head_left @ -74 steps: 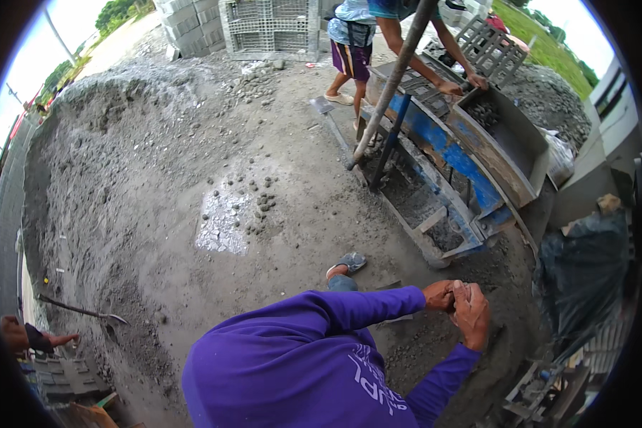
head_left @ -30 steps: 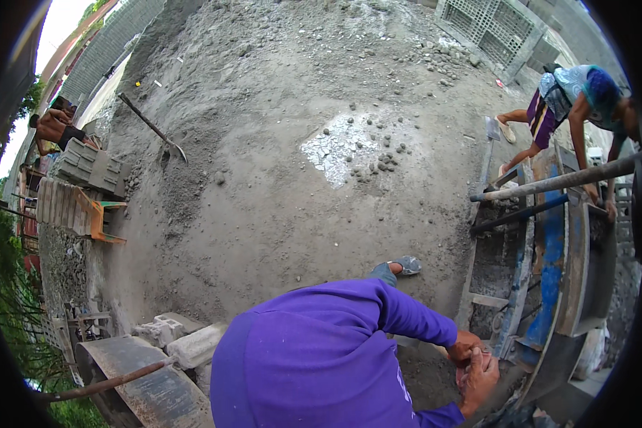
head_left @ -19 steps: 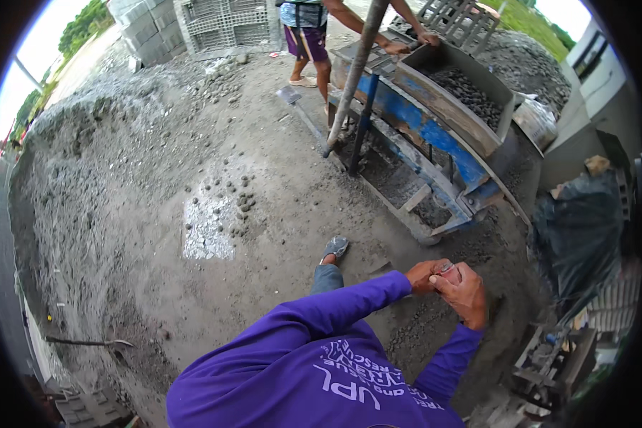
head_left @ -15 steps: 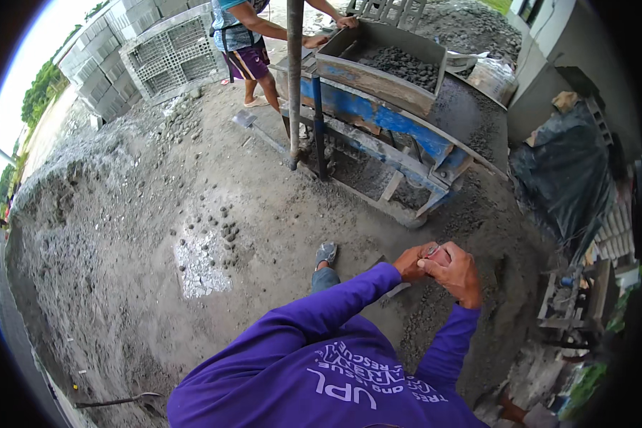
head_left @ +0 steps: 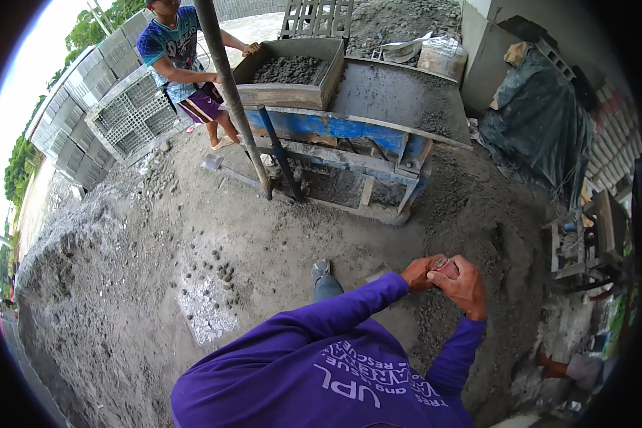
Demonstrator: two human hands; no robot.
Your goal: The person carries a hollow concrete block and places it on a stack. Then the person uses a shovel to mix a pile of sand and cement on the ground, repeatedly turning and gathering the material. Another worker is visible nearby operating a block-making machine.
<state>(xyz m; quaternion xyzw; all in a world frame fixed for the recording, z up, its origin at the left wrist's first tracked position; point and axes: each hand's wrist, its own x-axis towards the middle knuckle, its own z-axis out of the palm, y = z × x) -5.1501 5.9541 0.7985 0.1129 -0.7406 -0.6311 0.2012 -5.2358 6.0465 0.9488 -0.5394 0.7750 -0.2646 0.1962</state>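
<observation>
At four o'clock, the left hand (head_left: 419,274) and right hand (head_left: 466,287) curl closed around a small reddish object (head_left: 449,269). Toward twelve, an open box (head_left: 282,95) holds grey, lumpy material (head_left: 292,70).

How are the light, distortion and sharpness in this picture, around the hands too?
Head view, left: sky washed out white, block stack bent by the lens; head view, lower: left hand and right hand softly lit, small reddish thing between them too small to identify.

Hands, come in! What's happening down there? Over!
Right hand holding small reddish thing, mostly hidden. Left hand up against it, grip unclear. Blue table ahead, apart from both hands.
</observation>
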